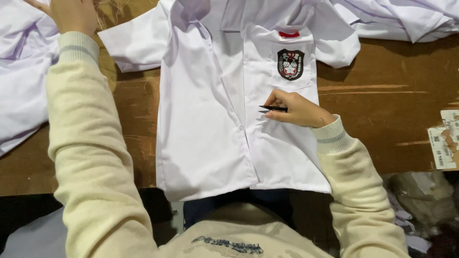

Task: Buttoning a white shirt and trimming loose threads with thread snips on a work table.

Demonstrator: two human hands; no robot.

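A white short-sleeved shirt [205, 124] lies flat, front up, on a brown wooden table [382, 110]. Its chest pocket carries a dark shield-shaped badge [290, 64] with a small red tag above it. My right hand [299, 110] rests on the shirt just below the pocket and grips small black thread snips [271, 109], whose blades point left toward the button placket. My left hand [71, 14] reaches to the far left top corner, next to a pile of white cloth [21, 71]; its fingers run out of view.
More folded white garments [401, 16] lie at the top right. A torn paper label [444, 141] sticks to the table's right edge. Crumpled scraps [420, 200] sit below the table at the lower right.
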